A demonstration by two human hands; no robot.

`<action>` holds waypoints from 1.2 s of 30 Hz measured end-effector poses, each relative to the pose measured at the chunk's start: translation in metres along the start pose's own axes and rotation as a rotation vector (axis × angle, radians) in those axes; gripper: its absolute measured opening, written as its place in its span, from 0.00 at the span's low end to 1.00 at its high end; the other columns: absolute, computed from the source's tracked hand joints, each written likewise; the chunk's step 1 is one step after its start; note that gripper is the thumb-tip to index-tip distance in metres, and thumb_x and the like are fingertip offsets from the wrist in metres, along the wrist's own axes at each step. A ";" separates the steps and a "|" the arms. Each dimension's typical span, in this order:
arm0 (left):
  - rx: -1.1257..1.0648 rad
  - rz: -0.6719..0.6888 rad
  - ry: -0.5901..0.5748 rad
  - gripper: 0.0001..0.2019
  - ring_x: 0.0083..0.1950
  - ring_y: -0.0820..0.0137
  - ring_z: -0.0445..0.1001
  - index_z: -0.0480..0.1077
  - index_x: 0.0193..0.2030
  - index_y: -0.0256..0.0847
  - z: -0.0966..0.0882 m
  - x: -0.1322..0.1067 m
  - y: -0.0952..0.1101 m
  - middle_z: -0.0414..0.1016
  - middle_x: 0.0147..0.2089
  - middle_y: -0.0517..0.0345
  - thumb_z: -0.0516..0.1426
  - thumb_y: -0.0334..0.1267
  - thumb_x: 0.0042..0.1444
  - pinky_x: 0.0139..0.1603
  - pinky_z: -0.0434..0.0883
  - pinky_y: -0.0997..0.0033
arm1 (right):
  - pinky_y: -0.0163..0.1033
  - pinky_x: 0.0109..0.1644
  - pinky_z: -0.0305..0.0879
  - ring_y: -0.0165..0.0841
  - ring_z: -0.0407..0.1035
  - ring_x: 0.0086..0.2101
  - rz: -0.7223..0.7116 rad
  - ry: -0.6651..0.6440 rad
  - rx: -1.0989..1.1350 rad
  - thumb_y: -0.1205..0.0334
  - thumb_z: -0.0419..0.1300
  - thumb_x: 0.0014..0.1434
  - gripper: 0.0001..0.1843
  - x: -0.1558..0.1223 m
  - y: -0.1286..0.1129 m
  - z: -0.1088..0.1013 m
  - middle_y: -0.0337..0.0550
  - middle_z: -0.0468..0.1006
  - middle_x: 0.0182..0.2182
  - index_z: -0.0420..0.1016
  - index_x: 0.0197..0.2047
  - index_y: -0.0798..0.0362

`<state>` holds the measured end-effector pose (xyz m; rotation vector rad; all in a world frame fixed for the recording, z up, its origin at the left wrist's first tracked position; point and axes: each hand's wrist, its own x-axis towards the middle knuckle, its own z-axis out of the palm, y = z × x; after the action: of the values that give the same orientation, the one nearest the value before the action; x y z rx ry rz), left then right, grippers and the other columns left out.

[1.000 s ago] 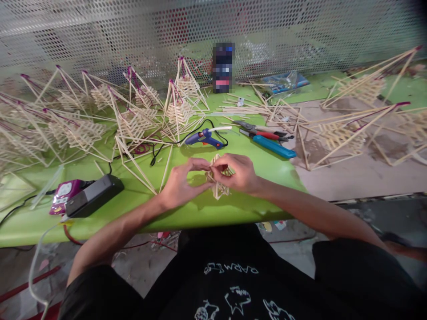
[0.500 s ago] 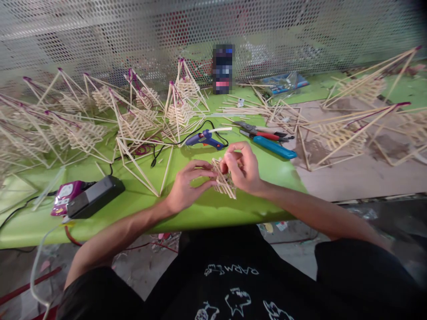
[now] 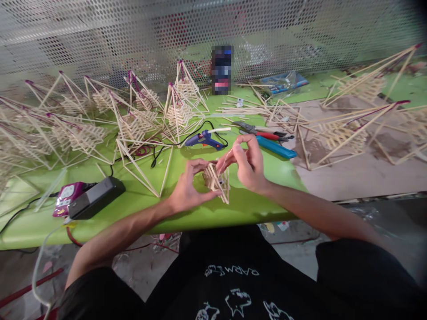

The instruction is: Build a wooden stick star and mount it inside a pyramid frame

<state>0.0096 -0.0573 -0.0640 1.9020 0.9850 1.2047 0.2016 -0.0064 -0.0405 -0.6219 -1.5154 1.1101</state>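
Note:
My left hand (image 3: 188, 189) grips a small stack of glued wooden sticks (image 3: 216, 181) just above the green table (image 3: 140, 209), thumb and fingers wrapped round its left side. My right hand (image 3: 247, 163) is raised beside the stack's right side. Its fingertips pinch a thin stick or strand (image 3: 229, 153) that leads down to the stack. A blue glue gun (image 3: 204, 138) lies a little beyond both hands.
Many finished stick pyramids (image 3: 133, 120) crowd the left and back of the table. Red-handled pliers (image 3: 263, 132) and a blue-handled tool (image 3: 274, 147) lie to the right. A black box (image 3: 95, 196) and a pink gadget (image 3: 66, 195) sit left. Large stick frames (image 3: 347, 129) lie on the brown surface.
The stick stack has been turned between my hands. My right hand has lifted up and away from it, now pinching a thin piece above its right side.

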 end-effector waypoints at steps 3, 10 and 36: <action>0.080 0.000 0.008 0.39 0.62 0.55 0.76 0.60 0.63 0.42 -0.008 0.001 0.002 0.74 0.61 0.42 0.72 0.46 0.48 0.65 0.75 0.47 | 0.33 0.23 0.68 0.29 0.74 0.20 -0.030 0.079 0.006 0.46 0.51 0.72 0.12 0.005 0.000 -0.004 0.28 0.76 0.22 0.54 0.47 0.42; 0.268 0.074 0.008 0.36 0.57 0.57 0.78 0.67 0.61 0.40 -0.022 0.008 0.010 0.76 0.57 0.46 0.71 0.49 0.48 0.59 0.77 0.50 | 0.37 0.20 0.68 0.32 0.73 0.19 -0.058 0.264 0.006 0.44 0.53 0.71 0.13 0.013 0.003 -0.016 0.30 0.72 0.21 0.58 0.48 0.42; 0.578 0.251 -0.218 0.32 0.57 0.56 0.74 0.67 0.64 0.42 -0.025 0.013 0.016 0.74 0.57 0.47 0.64 0.37 0.50 0.58 0.76 0.50 | 0.35 0.17 0.57 0.27 0.63 0.15 -0.290 0.612 0.100 0.45 0.54 0.68 0.12 0.055 -0.031 -0.073 0.28 0.71 0.20 0.64 0.40 0.44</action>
<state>-0.0062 -0.0503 -0.0360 2.6115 1.0744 0.8685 0.2624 0.0500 0.0094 -0.5819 -0.9740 0.6813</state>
